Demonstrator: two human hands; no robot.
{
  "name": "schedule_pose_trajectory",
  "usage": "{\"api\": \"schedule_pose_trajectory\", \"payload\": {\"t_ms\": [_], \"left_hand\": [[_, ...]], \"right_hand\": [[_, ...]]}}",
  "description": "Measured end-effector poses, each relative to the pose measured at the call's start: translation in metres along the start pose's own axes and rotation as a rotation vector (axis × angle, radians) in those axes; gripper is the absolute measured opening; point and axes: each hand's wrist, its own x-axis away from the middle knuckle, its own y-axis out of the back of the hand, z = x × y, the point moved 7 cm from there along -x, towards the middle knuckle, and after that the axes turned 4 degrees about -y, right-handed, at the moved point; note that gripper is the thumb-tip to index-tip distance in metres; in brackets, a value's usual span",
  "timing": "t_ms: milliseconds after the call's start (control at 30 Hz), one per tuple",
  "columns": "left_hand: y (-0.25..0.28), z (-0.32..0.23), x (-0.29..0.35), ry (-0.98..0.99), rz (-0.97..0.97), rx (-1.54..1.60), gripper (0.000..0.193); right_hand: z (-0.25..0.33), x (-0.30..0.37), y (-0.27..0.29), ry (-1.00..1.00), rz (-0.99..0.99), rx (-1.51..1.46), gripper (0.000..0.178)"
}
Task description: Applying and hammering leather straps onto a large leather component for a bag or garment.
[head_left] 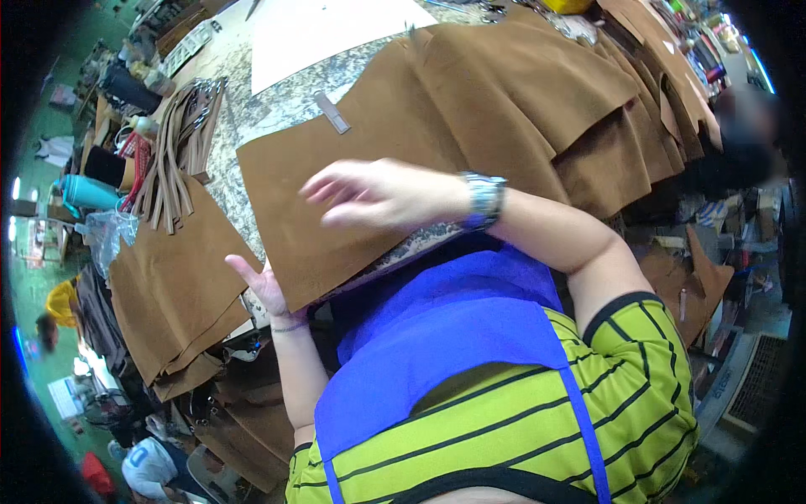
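Observation:
A large brown leather piece point(336, 235) lies over the table in front of me, its near-left corner hanging past the edge. My right hand point(369, 195), with a metal watch on the wrist, is above this piece; its fingers are apart, slightly bent and holding nothing. At the left edge of the same piece is my left hand point(269, 290), thumb stretched out; part of it is hidden by the leather, and I see no grip on it. A small brown leather tab point(332, 113) lies at the far edge of the piece.
More brown leather hides point(537, 92) are draped in folds to the right. On the left, leather pieces point(180, 286) overhang the table beside a bundle of straps point(176, 151) and a turquoise bottle point(88, 193). A white sheet point(327, 38) covers the far tabletop. Other people are nearby.

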Motion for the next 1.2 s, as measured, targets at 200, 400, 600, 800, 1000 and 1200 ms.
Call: {"api": "schedule_pose_trajectory", "payload": {"t_ms": [200,400,600,800,1000,1200], "left_hand": [[0.039,-0.077,0.024,-0.151,-0.577,-1.064,0.054],[0.052,-0.168,0.039,-0.159,-0.442,-1.168,0.036],[0.107,-0.155,0.037,-0.276,-0.486,-1.470,0.036],[0.083,-0.144,0.039,-0.386,-0.585,-1.595,0.030],[0.082,-0.145,0.035,-0.389,-0.556,-1.524,0.029],[0.091,-0.164,0.065,-0.455,-0.562,-1.555,0.031]], "right_hand": [[-0.040,0.107,0.146,-0.140,-0.649,-0.040,0.024],[-0.059,0.158,0.166,-0.279,-0.857,0.551,0.035],[-0.047,0.107,0.032,-0.411,-0.516,0.894,0.107],[-0.047,0.089,0.023,-0.391,-0.516,0.928,0.085],[-0.061,0.091,0.053,-0.300,-0.526,0.433,0.034],[0.062,0.212,0.223,-0.275,-1.087,0.770,0.035]]}}
